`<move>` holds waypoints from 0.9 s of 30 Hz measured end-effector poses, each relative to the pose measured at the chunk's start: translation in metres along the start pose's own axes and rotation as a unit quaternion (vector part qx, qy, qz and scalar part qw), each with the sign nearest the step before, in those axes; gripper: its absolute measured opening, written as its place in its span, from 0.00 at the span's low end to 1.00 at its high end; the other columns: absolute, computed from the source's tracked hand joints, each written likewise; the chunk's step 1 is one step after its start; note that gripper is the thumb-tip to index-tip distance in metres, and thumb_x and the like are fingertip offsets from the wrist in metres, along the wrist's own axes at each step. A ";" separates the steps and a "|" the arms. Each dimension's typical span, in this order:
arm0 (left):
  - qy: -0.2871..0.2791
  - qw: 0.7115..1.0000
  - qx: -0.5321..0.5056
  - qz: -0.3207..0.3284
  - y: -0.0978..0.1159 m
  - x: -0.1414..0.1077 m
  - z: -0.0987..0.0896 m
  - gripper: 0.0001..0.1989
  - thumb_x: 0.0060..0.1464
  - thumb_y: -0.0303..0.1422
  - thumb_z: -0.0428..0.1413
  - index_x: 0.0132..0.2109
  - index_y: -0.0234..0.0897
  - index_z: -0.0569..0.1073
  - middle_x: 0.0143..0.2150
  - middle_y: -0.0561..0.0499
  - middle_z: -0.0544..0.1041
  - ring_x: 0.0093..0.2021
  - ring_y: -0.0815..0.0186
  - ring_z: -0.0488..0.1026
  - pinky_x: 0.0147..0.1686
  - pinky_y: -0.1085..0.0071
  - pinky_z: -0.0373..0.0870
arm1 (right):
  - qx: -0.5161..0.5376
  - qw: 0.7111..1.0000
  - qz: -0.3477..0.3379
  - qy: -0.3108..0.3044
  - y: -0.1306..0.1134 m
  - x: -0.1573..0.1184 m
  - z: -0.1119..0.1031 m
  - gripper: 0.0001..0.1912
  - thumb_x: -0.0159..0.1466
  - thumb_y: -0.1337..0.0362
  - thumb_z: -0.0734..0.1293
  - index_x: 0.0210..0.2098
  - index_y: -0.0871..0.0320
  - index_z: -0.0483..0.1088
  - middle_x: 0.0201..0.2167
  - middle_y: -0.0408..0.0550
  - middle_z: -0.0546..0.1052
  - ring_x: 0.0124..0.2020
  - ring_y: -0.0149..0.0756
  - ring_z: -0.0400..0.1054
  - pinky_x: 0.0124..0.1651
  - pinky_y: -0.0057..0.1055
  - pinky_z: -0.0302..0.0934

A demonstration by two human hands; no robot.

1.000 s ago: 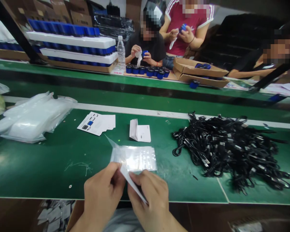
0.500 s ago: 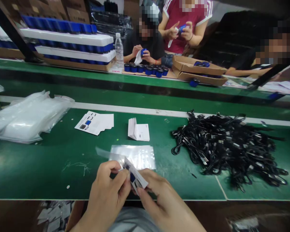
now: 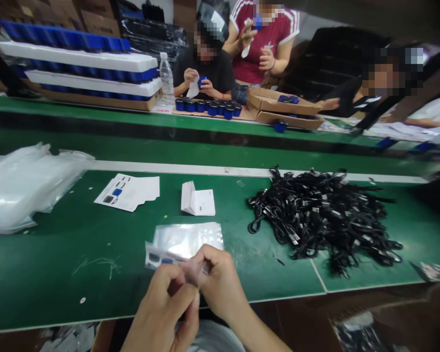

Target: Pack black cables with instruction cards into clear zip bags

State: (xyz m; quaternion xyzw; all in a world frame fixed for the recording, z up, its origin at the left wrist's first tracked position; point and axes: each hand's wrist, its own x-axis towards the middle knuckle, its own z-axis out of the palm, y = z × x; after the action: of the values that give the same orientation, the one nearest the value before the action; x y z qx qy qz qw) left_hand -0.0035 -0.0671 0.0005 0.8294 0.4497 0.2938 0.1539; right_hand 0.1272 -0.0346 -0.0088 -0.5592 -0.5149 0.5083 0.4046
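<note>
Near the table's front edge, my left hand [image 3: 168, 298] pinches a clear plastic bag [image 3: 194, 272], and my right hand [image 3: 220, 276] grips its other side. A printed card [image 3: 161, 259] with dark and blue pictures shows inside or against the plastic, sticking out to the left above my left fingers. Just beyond my hands lies a stack of clear bags [image 3: 187, 234]. Farther back, a folded white booklet stack [image 3: 204, 202] sits in the middle, and printed cards [image 3: 132, 190] are fanned out to its left.
A heap of black cables [image 3: 322, 215] covers the right side. Filled plastic bags [image 3: 25, 186] lie at left. Across the table, people handle blue items beside a water bottle [image 3: 166, 80], stacked trays [image 3: 95, 88] and a cardboard box [image 3: 282, 110].
The card in my hands has swung from upright and slanted to nearly level, pointing left. My right hand has turned inward, closer to my left. The view has shifted right.
</note>
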 end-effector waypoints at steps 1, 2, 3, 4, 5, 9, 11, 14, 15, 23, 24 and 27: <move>0.003 1.000 0.011 0.012 -0.002 -0.001 0.000 0.07 0.53 0.23 0.46 0.31 0.36 0.66 0.34 0.52 0.59 0.27 0.73 0.64 0.28 0.77 0.67 | -0.004 1.000 0.006 0.009 0.002 0.001 0.003 0.11 0.52 0.68 0.69 0.18 0.60 0.63 0.14 0.35 0.61 0.17 0.23 0.51 0.19 0.21 0.45; 0.010 0.999 0.025 0.029 -0.004 -0.001 0.000 0.06 0.53 0.23 0.47 0.31 0.37 0.67 0.34 0.51 0.60 0.27 0.73 0.65 0.28 0.77 0.67 | -0.007 1.000 0.012 0.014 0.003 0.001 0.004 0.12 0.51 0.68 0.70 0.18 0.60 0.63 0.13 0.35 0.61 0.16 0.23 0.51 0.18 0.21 0.45; 0.023 0.998 0.039 0.042 -0.007 0.000 0.000 0.06 0.52 0.24 0.48 0.32 0.37 0.67 0.34 0.51 0.61 0.29 0.71 0.66 0.28 0.77 0.68 | -0.011 1.000 0.013 0.009 0.003 0.002 0.004 0.12 0.52 0.67 0.70 0.18 0.60 0.63 0.13 0.35 0.61 0.16 0.23 0.51 0.18 0.21 0.45; 0.036 0.997 0.050 0.050 -0.011 0.002 0.000 0.05 0.52 0.25 0.49 0.33 0.38 0.68 0.36 0.50 0.63 0.31 0.70 0.68 0.30 0.76 0.68 | -0.019 1.000 0.006 -0.010 0.002 0.002 0.000 0.10 0.53 0.67 0.70 0.19 0.61 0.65 0.14 0.35 0.63 0.16 0.23 0.53 0.18 0.20 0.46; 0.046 0.996 0.058 0.050 -0.014 0.004 0.000 0.05 0.53 0.26 0.48 0.34 0.38 0.68 0.37 0.49 0.64 0.33 0.68 0.69 0.31 0.75 0.69 | -0.032 0.999 -0.013 -0.040 0.001 0.002 -0.006 0.08 0.55 0.67 0.69 0.21 0.61 0.68 0.15 0.37 0.65 0.17 0.24 0.56 0.19 0.20 0.49; 0.040 0.996 0.079 0.003 -0.028 0.013 0.002 0.06 0.56 0.31 0.47 0.34 0.40 0.68 0.38 0.49 0.70 0.35 0.66 0.72 0.31 0.75 0.69 | -0.228 0.958 -0.164 -0.064 -0.012 0.005 -0.060 0.11 0.64 0.70 0.60 0.40 0.56 0.73 0.33 0.45 0.76 0.34 0.33 0.69 0.38 0.27 0.63; 0.019 0.996 0.082 -0.022 -0.031 0.016 0.004 0.06 0.57 0.33 0.47 0.34 0.41 0.68 0.37 0.51 0.72 0.33 0.67 0.72 0.28 0.76 0.69 | -0.437 0.875 -0.199 0.059 -0.015 0.012 -0.093 0.19 0.62 0.78 0.57 0.46 0.58 0.72 0.41 0.54 0.74 0.42 0.40 0.67 0.43 0.35 0.62; 0.004 0.996 0.075 -0.037 -0.031 0.019 0.007 0.07 0.57 0.33 0.47 0.33 0.41 0.68 0.35 0.52 0.72 0.32 0.67 0.72 0.27 0.75 0.69 | -0.637 0.741 -0.186 0.104 -0.008 0.029 -0.132 0.16 0.60 0.80 0.59 0.39 0.62 0.75 0.39 0.62 0.72 0.40 0.49 0.65 0.38 0.43 0.62; 0.003 0.997 0.073 -0.039 -0.030 0.019 0.008 0.08 0.57 0.33 0.46 0.32 0.41 0.68 0.34 0.51 0.72 0.32 0.66 0.72 0.28 0.74 0.69 | -0.648 0.731 -0.189 0.096 -0.005 0.035 -0.139 0.14 0.60 0.79 0.60 0.36 0.62 0.75 0.36 0.61 0.72 0.39 0.49 0.65 0.37 0.43 0.62; -0.024 0.995 0.071 -0.065 -0.022 0.029 0.014 0.10 0.58 0.31 0.44 0.30 0.40 0.65 0.33 0.51 0.71 0.32 0.65 0.69 0.30 0.70 0.67 | -0.377 0.894 -0.238 0.032 0.003 0.024 -0.101 0.07 0.65 0.70 0.58 0.43 0.60 0.63 0.40 0.52 0.72 0.43 0.39 0.66 0.46 0.36 0.61; -0.026 0.995 0.068 -0.070 -0.022 0.029 0.014 0.10 0.58 0.31 0.44 0.30 0.40 0.66 0.34 0.51 0.71 0.32 0.65 0.70 0.30 0.70 0.68 | -0.291 0.935 -0.198 -0.041 0.000 0.015 -0.089 0.06 0.67 0.68 0.56 0.42 0.58 0.61 0.34 0.47 0.72 0.36 0.34 0.68 0.39 0.30 0.63; -0.020 0.995 0.045 -0.091 -0.023 0.028 0.012 0.10 0.58 0.31 0.43 0.30 0.39 0.66 0.36 0.49 0.71 0.35 0.65 0.71 0.33 0.70 0.70 | -0.192 0.956 -0.134 -0.179 -0.007 -0.007 -0.059 0.09 0.68 0.69 0.53 0.39 0.56 0.63 0.28 0.41 0.70 0.28 0.29 0.66 0.32 0.24 0.60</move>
State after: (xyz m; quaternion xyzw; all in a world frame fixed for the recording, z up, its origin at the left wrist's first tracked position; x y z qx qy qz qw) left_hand 0.0010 -0.0310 -0.0113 0.7967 0.5331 0.2415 0.1509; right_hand 0.1850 -0.0364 0.0085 -0.4520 -0.7368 0.4330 0.2556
